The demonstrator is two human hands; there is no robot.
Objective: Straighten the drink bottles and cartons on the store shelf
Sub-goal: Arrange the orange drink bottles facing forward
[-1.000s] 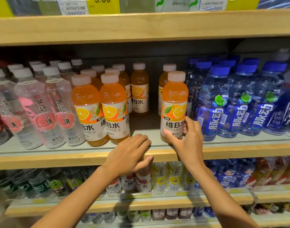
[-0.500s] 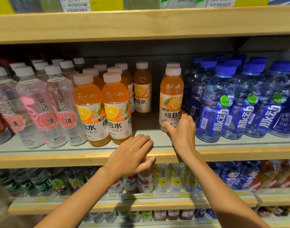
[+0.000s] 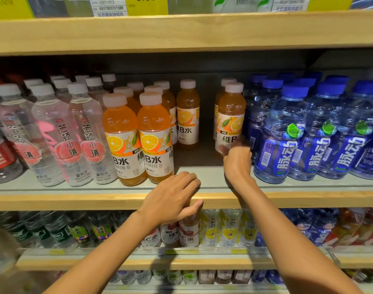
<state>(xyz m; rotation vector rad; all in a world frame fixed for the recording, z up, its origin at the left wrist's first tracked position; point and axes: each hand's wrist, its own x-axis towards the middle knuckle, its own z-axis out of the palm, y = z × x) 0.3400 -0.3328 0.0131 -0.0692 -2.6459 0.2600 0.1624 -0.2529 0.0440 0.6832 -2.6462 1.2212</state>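
**Item 1:** orange Vitamin B bottle (image 3: 231,115), white cap, upright. Loc.: middle shelf (image 3: 75,199), R end of the orange block, set back from the front edge, just beside the blue-cap bottles (image 3: 284,136) on its R. One more orange btl stands directly behind it, only cap and shoulder showing.

**Grip:** R hand (image 3: 237,161) wraps the btl's lower part, thumb on the label front, fingers curled round the R side. Fingertips blurred.

**L hand** (image 3: 172,198): no btl in it. Bent fingers lie on the shelf top and the thumb presses vs. the front of the wooden lip, so it clasps the middle shelf's edge.

**Item 2:** orange front pair (image 3: 136,141), upright, side by side at the front edge, L of the L hand, w/ more orange btls in rows behind. Lone orange bottle (image 3: 187,115) farther back, w/ a gap between it and item 1.

**Item 3:** clear peach-label bottles (image 3: 86,134), white caps, several rows, L of the orange block.

**Item 4:** red-label bottle (image 3: 1,160), far L, partly cut off.

**Above:** upper shelf (image 3: 181,30) w/ yellow price tags (image 3: 146,5).

**Below:** lower shelf (image 3: 117,264) w/ green-label water (image 3: 58,232), cherry-label btls (image 3: 188,232) and yellow-label btls (image 3: 230,228), partly hidden by the forearms.
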